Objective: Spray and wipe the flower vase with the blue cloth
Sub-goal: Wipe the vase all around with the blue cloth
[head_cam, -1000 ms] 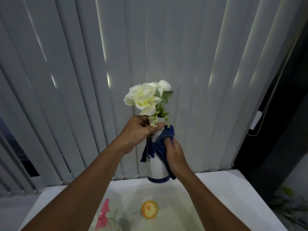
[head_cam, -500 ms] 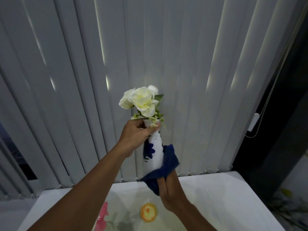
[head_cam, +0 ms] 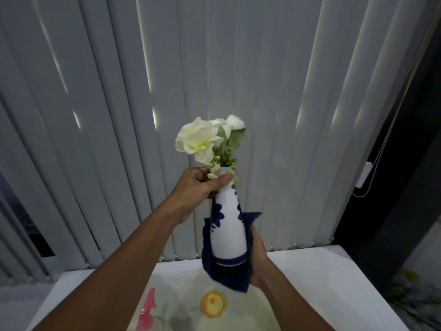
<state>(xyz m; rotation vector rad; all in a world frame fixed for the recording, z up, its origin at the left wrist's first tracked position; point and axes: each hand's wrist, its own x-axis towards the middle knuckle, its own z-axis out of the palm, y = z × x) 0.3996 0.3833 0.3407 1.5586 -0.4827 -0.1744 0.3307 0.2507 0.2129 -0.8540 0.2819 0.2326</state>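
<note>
A white flower vase (head_cam: 228, 231) with dark blue flower marks and a blue band at its base is held up in the air above the table. White flowers (head_cam: 202, 139) stick out of its top. My left hand (head_cam: 199, 187) grips the vase's neck. My right hand (head_cam: 259, 256) presses the blue cloth (head_cam: 229, 275) around the vase's lower right side and base. The cloth hides part of the base. A pink spray bottle top (head_cam: 148, 309) shows at the bottom left, beside my left forearm.
A white table (head_cam: 322, 278) lies below, with a yellow-orange round item (head_cam: 213, 303) on it. Grey vertical blinds (head_cam: 214, 80) fill the background. A dark wall with a blind cord and a white switch (head_cam: 364, 175) is at the right.
My right hand with the cloth slid from the vase's neck down to its base, then cupped the lower body. The vase tilted and turned slightly in my left hand.
</note>
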